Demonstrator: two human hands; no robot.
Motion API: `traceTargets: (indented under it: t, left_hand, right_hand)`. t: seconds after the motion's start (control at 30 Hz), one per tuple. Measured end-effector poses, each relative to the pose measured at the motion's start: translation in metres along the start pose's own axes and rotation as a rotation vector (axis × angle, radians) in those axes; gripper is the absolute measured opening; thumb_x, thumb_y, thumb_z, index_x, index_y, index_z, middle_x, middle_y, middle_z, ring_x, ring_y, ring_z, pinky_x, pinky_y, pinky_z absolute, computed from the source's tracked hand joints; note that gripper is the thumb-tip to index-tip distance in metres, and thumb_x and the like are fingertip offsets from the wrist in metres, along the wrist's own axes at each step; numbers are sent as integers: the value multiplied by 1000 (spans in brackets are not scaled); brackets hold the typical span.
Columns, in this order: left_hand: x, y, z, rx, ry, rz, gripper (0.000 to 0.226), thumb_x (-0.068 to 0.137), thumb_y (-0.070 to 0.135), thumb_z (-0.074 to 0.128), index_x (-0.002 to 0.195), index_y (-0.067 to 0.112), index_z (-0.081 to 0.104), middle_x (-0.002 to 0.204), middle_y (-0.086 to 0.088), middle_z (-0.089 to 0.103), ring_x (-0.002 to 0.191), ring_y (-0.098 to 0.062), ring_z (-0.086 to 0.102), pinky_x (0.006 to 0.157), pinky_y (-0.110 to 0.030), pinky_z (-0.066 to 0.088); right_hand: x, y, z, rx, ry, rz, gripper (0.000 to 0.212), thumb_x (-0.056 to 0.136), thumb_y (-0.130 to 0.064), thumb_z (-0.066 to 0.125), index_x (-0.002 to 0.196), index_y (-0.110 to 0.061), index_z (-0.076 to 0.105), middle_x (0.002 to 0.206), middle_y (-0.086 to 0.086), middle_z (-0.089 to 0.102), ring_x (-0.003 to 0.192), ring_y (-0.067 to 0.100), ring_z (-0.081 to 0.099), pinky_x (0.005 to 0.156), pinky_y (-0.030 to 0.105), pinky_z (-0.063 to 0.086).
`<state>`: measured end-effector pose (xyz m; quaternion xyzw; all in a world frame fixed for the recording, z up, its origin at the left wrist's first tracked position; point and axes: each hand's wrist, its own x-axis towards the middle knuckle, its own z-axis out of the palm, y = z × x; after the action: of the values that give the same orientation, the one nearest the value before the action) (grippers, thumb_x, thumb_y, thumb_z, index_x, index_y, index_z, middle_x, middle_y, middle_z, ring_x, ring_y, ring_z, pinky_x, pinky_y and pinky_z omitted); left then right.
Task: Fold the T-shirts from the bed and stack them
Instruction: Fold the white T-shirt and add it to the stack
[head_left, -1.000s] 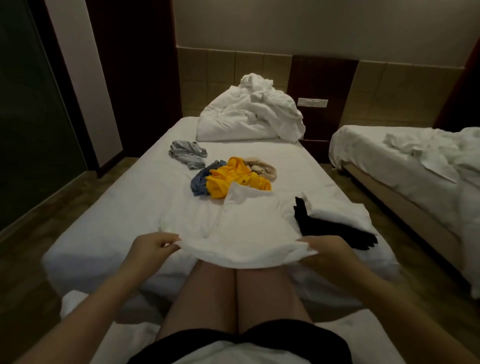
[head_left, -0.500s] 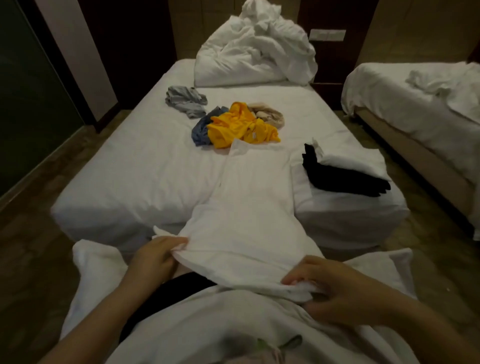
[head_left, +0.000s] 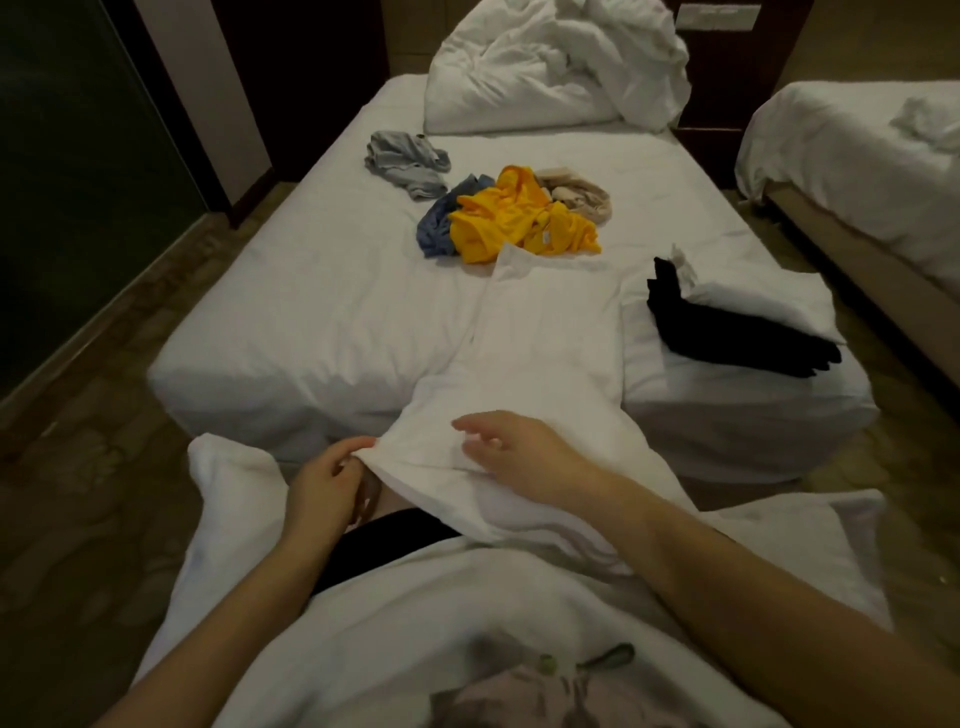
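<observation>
A white T-shirt (head_left: 545, 343) lies stretched from the bed's foot edge down onto my lap. My left hand (head_left: 324, 488) pinches its near left corner. My right hand (head_left: 514, 449) rests flat on the shirt's lower part with fingers spread, holding nothing. Further up the bed (head_left: 311, 312) lies a heap of crumpled shirts: a yellow one (head_left: 514, 218), a blue one (head_left: 441, 223), a beige one (head_left: 579, 195), and a grey one (head_left: 405, 161) apart to the left. A black folded garment (head_left: 727, 332) lies on a white folded one (head_left: 753, 296) at the bed's right corner.
A rumpled white duvet (head_left: 556, 62) is piled at the head of the bed. A second bed (head_left: 857, 171) stands to the right across a narrow gap of floor. A dark glass wall (head_left: 62, 182) runs along the left.
The view tilted down. My right hand let go of the shirt's right corner and moved left onto the fabric with fingers spread. My left hand kept its grip on the left corner.
</observation>
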<state>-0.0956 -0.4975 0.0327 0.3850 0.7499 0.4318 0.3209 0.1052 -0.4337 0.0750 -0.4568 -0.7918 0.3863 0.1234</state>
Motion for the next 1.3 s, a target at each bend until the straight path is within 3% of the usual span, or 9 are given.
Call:
traceTargets:
  t: [0.27, 0.4, 0.5, 0.6, 0.63, 0.7, 0.83, 1.1, 1.3]
  left_hand:
    - [4, 38, 13, -661, -53, -249, 16, 91, 19, 54, 99, 11, 66, 90, -6, 66, 83, -20, 62, 75, -33, 48]
    - [0, 75, 32, -209, -206, 226, 36, 92, 19, 51, 129, 21, 52, 122, 4, 50, 113, -14, 48, 106, -37, 37]
    - [-15, 103, 61, 327, -526, 563, 43, 78, 63, 46, 119, 52, 53, 121, 8, 54, 110, -14, 49, 104, -34, 38]
    - [-29, 109, 80, 699, -1001, 516, 41, 93, 50, 42, 130, 35, 52, 137, 10, 49, 126, -11, 42, 107, -21, 26]
    - [-30, 107, 79, 670, -1060, 485, 40, 95, 45, 42, 132, 31, 50, 138, 10, 48, 127, -8, 41, 106, -17, 25]
    - [-22, 97, 69, 608, -1082, 494, 41, 95, 42, 44, 136, 36, 43, 136, 11, 50, 122, -3, 45, 102, -13, 29]
    - [-7, 73, 39, 599, -1030, 616, 52, 93, 31, 54, 140, 35, 33, 106, 22, 56, 85, 15, 51, 82, -2, 34]
    - [-7, 67, 41, 743, -743, 1131, 28, 82, 6, 56, 103, 17, 70, 84, 9, 55, 67, -10, 57, 63, -5, 28]
    - [2, 52, 8, 842, -1008, 1001, 63, 77, 33, 25, 136, 31, 45, 130, 17, 42, 116, 4, 36, 98, -4, 20]
  right_hand:
    - [-16, -5, 29, -257, -73, -13, 57, 99, -27, 39, 148, -10, 16, 158, 5, 9, 143, 19, 14, 110, 24, 9]
    - [-36, -8, 20, -131, -118, 2, 46, 98, -16, 41, 139, 1, 31, 149, 13, 28, 137, 26, 28, 102, 24, 20]
    - [-44, -1, 21, -261, -71, 47, 30, 98, -19, 41, 126, -16, 50, 138, 11, 47, 126, 27, 42, 88, 24, 33]
    - [-42, -2, 23, -298, -113, 440, 45, 93, -3, 32, 125, -21, 58, 134, 4, 55, 125, 19, 48, 106, 33, 36]
    - [-52, 10, 18, -329, -112, 253, 43, 95, -7, 32, 129, -19, 56, 136, 2, 53, 127, 16, 46, 111, 34, 32]
    - [-105, 14, 2, -93, -116, -146, 33, 98, -27, 41, 126, -25, 58, 132, -5, 55, 121, 6, 48, 107, 26, 34]
    - [-127, 17, -55, -74, -124, 16, 27, 90, -41, 56, 117, -44, 59, 116, -25, 60, 103, -11, 53, 91, 8, 41]
    - [-161, 57, -50, -270, -39, -98, 36, 78, -62, 48, 113, -63, 45, 126, -42, 37, 123, -14, 32, 98, 4, 27]
    - [-173, 65, -39, -227, 35, -50, 54, 77, -48, 48, 125, -66, 30, 131, -41, 38, 127, -13, 31, 101, 3, 22]
